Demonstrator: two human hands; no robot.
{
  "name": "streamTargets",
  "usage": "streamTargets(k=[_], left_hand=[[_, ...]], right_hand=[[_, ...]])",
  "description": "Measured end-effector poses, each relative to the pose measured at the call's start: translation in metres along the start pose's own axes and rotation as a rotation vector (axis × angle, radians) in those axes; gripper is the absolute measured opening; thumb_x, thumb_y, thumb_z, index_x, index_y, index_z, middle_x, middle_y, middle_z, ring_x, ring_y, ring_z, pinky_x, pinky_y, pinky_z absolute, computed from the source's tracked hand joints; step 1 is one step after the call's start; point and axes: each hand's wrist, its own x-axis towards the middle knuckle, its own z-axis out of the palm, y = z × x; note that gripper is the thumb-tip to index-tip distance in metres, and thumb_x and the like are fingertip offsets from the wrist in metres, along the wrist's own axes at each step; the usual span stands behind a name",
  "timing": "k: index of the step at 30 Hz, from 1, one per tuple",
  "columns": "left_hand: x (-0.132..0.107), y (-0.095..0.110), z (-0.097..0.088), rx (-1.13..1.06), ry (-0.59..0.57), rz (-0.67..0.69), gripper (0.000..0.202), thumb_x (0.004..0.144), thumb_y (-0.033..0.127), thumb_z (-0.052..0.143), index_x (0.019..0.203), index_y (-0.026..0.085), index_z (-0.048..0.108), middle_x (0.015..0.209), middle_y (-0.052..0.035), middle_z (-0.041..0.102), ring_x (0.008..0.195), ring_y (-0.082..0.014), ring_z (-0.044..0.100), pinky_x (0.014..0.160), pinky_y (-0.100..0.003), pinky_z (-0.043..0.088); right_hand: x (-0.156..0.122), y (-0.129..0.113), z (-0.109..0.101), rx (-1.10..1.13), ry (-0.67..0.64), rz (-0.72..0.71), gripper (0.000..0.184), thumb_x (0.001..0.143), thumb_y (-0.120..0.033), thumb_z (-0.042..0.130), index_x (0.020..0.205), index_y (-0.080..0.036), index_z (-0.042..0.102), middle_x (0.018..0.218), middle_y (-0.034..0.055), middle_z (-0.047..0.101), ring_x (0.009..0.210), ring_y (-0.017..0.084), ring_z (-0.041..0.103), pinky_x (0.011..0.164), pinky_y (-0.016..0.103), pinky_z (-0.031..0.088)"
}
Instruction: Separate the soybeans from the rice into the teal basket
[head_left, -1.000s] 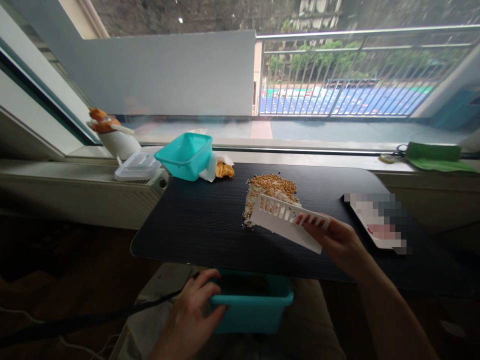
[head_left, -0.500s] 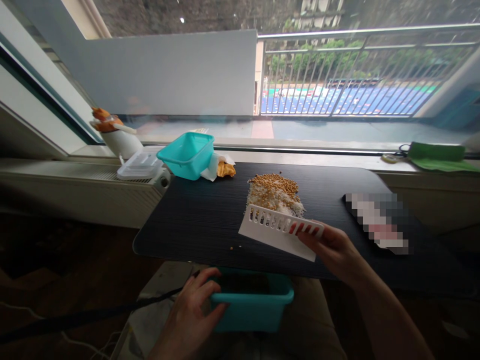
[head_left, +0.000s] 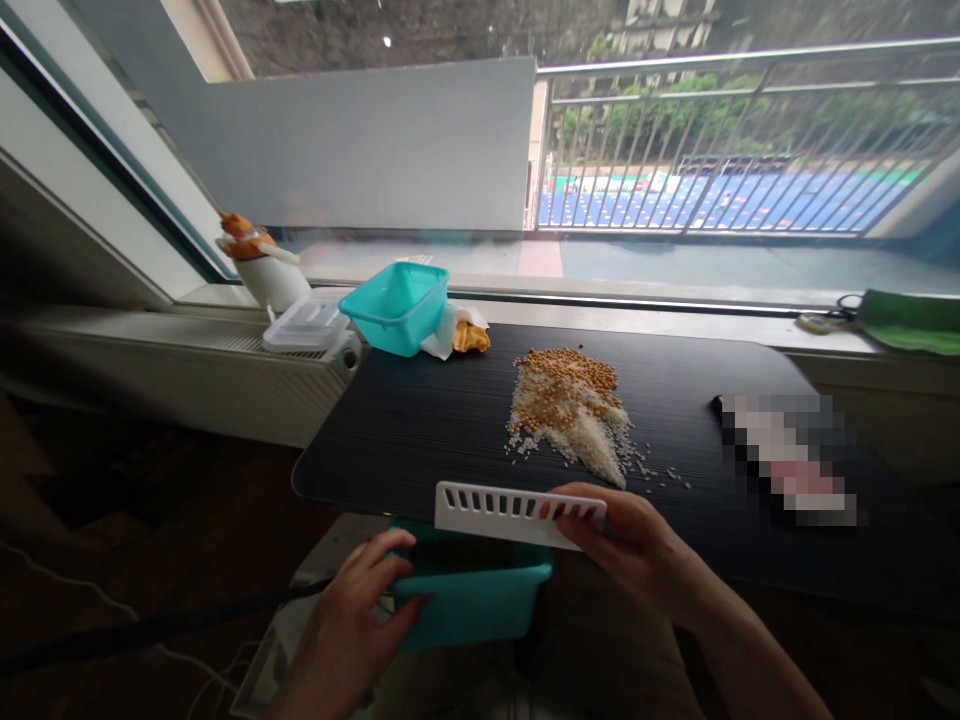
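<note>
My right hand grips a white slotted plastic scraper at the near edge of the black table, just above a teal bin. My left hand holds that bin by its left side, below the table edge. A pile of yellow beans mixed with white rice lies on the table beyond the scraper, with loose grains scattered around it.
A second teal bin stands at the table's far left corner beside a crumpled wrapper. A clear lidded box and a white cup rest on the sill. A blurred flat item lies at right; green cloth far right.
My right hand has pulled the scraper from the pile back to the near table edge over the bin. The pile is now uncovered, with a trail of rice drawn toward me.
</note>
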Motion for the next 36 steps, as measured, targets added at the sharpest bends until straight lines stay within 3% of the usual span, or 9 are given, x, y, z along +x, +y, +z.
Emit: streamTargets(k=[7, 11, 15, 18, 26, 36], left_hand=[[0.005, 0.021, 0.015, -0.032, -0.119, -0.033, 0.006, 0.074, 0.018, 0.064, 0.072, 0.023, 0.067, 0.113, -0.0074, 0.071, 0.099, -0.0266, 0.071, 0.088, -0.041, 0.057], [0.007, 0.032, 0.022, -0.065, -0.171, -0.033, 0.010, 0.073, 0.014, 0.063, 0.076, 0.023, 0.066, 0.117, -0.0074, 0.070, 0.108, -0.0274, 0.067, 0.095, -0.046, 0.052], [0.011, 0.037, 0.024, -0.076, -0.184, -0.025, 0.010, 0.073, 0.014, 0.064, 0.074, 0.023, 0.066, 0.116, -0.0080, 0.070, 0.106, -0.0285, 0.068, 0.094, -0.046, 0.053], [0.013, 0.038, 0.023, -0.069, -0.184, -0.024, 0.008, 0.073, 0.015, 0.066, 0.072, 0.023, 0.067, 0.115, -0.0080, 0.071, 0.105, -0.0288, 0.069, 0.092, -0.045, 0.054], [0.012, 0.032, 0.026, -0.057, -0.190, -0.014, 0.007, 0.074, 0.016, 0.066, 0.074, 0.023, 0.067, 0.116, -0.0081, 0.071, 0.105, -0.0296, 0.069, 0.093, -0.050, 0.054], [0.014, 0.035, 0.026, -0.071, -0.164, -0.014, 0.007, 0.072, 0.016, 0.069, 0.074, 0.023, 0.069, 0.116, -0.0080, 0.071, 0.105, -0.0297, 0.068, 0.090, -0.044, 0.056]], right_hand=[[-0.004, 0.026, 0.000, 0.091, 0.450, 0.082, 0.031, 0.084, -0.042, 0.063, 0.099, -0.017, 0.072, 0.091, 0.0067, 0.077, 0.082, 0.025, 0.071, 0.071, 0.031, 0.055], [-0.014, 0.032, -0.018, -0.005, 0.690, 0.104, 0.032, 0.079, -0.042, 0.067, 0.099, -0.017, 0.074, 0.091, 0.0072, 0.078, 0.088, 0.029, 0.071, 0.076, 0.036, 0.056], [-0.025, 0.030, -0.039, -0.101, 0.814, 0.106, 0.033, 0.079, -0.042, 0.069, 0.102, -0.020, 0.074, 0.096, 0.0070, 0.078, 0.095, 0.031, 0.070, 0.086, 0.040, 0.053], [-0.023, 0.027, -0.046, -0.123, 0.814, 0.089, 0.032, 0.081, -0.042, 0.067, 0.104, -0.020, 0.073, 0.097, 0.0068, 0.077, 0.095, 0.031, 0.070, 0.086, 0.040, 0.053], [-0.007, 0.021, -0.048, -0.195, 0.659, -0.001, 0.028, 0.083, -0.039, 0.064, 0.098, -0.018, 0.074, 0.086, 0.0055, 0.077, 0.078, 0.026, 0.070, 0.070, 0.033, 0.054], [-0.017, 0.017, -0.048, -0.173, 0.617, -0.001, 0.028, 0.083, -0.039, 0.065, 0.098, -0.018, 0.075, 0.088, 0.0060, 0.077, 0.083, 0.026, 0.070, 0.073, 0.034, 0.055]])
